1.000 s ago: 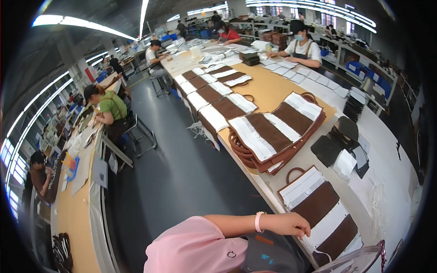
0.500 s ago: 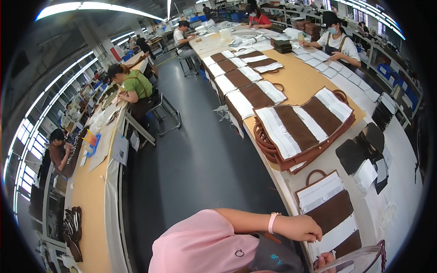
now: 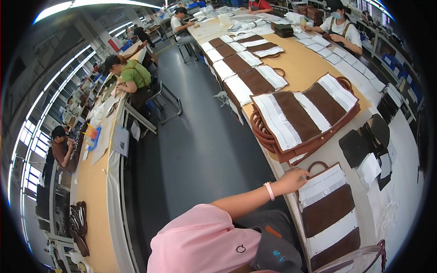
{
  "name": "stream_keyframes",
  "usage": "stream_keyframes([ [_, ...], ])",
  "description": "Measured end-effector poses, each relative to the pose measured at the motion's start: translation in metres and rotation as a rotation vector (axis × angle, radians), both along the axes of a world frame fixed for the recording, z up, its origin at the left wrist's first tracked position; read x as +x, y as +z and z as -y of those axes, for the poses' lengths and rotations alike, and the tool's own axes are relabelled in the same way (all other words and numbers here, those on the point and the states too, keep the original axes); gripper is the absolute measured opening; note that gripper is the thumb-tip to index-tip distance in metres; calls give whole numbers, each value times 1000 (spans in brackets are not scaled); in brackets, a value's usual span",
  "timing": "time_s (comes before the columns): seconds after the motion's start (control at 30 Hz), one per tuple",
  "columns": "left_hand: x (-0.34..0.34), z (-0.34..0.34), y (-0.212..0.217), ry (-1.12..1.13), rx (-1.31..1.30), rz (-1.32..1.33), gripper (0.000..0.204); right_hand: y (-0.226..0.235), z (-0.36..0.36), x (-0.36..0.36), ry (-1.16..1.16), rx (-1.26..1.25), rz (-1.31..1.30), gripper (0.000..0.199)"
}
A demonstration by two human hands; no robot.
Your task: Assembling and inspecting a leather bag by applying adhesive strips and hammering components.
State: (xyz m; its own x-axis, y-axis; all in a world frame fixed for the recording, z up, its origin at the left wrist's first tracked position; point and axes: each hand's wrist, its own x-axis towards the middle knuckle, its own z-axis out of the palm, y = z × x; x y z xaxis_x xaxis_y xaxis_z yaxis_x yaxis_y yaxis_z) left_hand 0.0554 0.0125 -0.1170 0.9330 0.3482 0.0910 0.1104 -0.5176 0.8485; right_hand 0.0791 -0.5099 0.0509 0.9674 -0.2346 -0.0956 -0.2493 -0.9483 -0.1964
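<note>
My left hand [image 3: 293, 180], a pink band on its wrist, is at the upper left corner of a flat bag panel [image 3: 327, 210], beside the base of its handle. The fingers look closed on that edge. Brown and white bands cross the panel, and a brown looped handle [image 3: 317, 165] sticks out at its far end. It lies on the worktable, close to the near left edge. Part of its near end is covered by a clear lens rim [image 3: 364, 261] at the bottom of the view. My right hand is out of view.
Beyond the panel lies a thick stack of similar bag panels [image 3: 291, 119] with brown handles. More panels [image 3: 246, 79] lie in rows farther back. Black pieces [image 3: 359, 145] and a white sheet [image 3: 368, 169] are on the right. Co-workers sit at the far side and at the left bench [image 3: 98, 182].
My left hand has moved forward from the panel's middle to its far corner by the handle. My right hand, partly visible at the bottom before, has left the view.
</note>
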Motion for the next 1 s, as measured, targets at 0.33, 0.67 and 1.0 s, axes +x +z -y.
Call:
stream_keyframes([
  [0.33,24,-4,-55,136,-529,-33,35,-220,118,48,416,-292,-312,34],
  [0.67,52,-6,-25,47,-520,-151,22,-176,35,31,104,178,2,9],
  [1.0,18,-20,-16,-51,-159,-211,21,-171,57,33,7,145,4,9],
])
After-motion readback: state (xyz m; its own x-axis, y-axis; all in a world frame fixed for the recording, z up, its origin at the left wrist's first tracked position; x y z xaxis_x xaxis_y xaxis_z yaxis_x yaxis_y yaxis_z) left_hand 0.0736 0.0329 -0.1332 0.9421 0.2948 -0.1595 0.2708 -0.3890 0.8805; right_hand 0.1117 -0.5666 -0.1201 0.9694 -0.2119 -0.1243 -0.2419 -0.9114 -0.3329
